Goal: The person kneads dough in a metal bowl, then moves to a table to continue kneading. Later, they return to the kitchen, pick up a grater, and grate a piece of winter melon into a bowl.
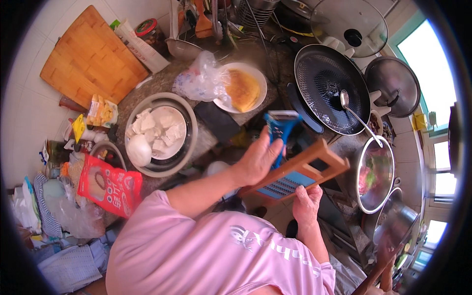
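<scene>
My left hand (258,156) is closed around the handle of a blue peeler (282,127), whose metal blade end points up, away from me. My right hand (308,202) grips the near edge of a wooden-framed grater (285,184) with a blue toothed panel and a rectangular opening at its far end. The grater is tilted and passes close beside my left wrist; whether they touch cannot be told. To the left, a grey basin (193,147) holds a plate of white chunks, with a round white item at its edge. Beyond the peeler, a white plate (263,86) carries a golden-brown flatbread, partly under a plastic bag.
A black frying pan (324,84) with a metal spoon sits at the upper right. Near it stands a metal bowl (391,173) with red and green food. Another person's forearms (385,258) show at lower right. A wooden cutting board (94,55) leans at the wall; a red packet (108,184) lies left.
</scene>
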### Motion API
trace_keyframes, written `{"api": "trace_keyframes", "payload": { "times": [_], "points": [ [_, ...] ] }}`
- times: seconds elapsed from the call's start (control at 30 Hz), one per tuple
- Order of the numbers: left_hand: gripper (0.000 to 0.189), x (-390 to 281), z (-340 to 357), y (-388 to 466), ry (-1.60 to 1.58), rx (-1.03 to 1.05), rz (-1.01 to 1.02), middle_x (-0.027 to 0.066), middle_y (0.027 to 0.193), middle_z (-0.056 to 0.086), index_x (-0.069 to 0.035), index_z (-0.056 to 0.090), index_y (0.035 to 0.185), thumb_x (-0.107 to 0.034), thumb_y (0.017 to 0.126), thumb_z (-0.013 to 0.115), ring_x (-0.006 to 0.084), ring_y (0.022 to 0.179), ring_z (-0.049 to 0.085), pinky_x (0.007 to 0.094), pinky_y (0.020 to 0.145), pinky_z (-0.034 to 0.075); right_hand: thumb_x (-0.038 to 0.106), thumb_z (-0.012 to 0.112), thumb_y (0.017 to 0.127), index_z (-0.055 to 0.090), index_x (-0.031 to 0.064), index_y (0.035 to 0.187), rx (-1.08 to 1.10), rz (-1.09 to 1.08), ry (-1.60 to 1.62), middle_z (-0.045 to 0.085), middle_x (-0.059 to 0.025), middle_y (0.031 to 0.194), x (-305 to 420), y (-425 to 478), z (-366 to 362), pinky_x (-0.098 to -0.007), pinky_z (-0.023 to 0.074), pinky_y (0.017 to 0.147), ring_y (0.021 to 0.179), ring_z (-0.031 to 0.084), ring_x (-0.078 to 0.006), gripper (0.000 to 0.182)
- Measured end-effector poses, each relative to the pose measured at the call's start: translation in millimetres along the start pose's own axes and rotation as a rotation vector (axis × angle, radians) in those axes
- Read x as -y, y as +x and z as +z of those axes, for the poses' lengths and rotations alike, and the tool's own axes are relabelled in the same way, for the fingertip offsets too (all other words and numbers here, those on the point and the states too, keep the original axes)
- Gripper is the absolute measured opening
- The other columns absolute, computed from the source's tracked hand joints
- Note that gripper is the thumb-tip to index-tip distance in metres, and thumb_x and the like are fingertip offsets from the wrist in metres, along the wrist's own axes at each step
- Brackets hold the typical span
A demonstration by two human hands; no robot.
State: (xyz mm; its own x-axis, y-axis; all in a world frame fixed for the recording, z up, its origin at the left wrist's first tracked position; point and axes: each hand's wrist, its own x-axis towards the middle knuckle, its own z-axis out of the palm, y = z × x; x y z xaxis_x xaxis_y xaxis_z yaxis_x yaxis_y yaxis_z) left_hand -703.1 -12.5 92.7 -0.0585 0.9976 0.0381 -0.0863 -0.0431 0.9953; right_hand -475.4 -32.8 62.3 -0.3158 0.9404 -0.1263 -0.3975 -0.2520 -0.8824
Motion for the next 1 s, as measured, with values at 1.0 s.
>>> {"api": "trace_keyframes", "payload": {
  "times": [1.0],
  "points": [
    [0.017,47.2,-447.8,98.2,0.776,-0.768,-0.294,0.0050,0.087,0.065,-0.006,0.059,0.112,-0.018,0.099,0.058,0.0131,0.062,0.063,0.0283,0.042,0.045,0.012,0.063,0.096,0.064,0.0008,0.125,-0.250,0.160,-0.302,0.067,-0.0029,0.108,18.4,40.4,-95.8,-0.0292,0.0474,0.091,0.099,0.059,-0.0115,0.032]
  ]
}}
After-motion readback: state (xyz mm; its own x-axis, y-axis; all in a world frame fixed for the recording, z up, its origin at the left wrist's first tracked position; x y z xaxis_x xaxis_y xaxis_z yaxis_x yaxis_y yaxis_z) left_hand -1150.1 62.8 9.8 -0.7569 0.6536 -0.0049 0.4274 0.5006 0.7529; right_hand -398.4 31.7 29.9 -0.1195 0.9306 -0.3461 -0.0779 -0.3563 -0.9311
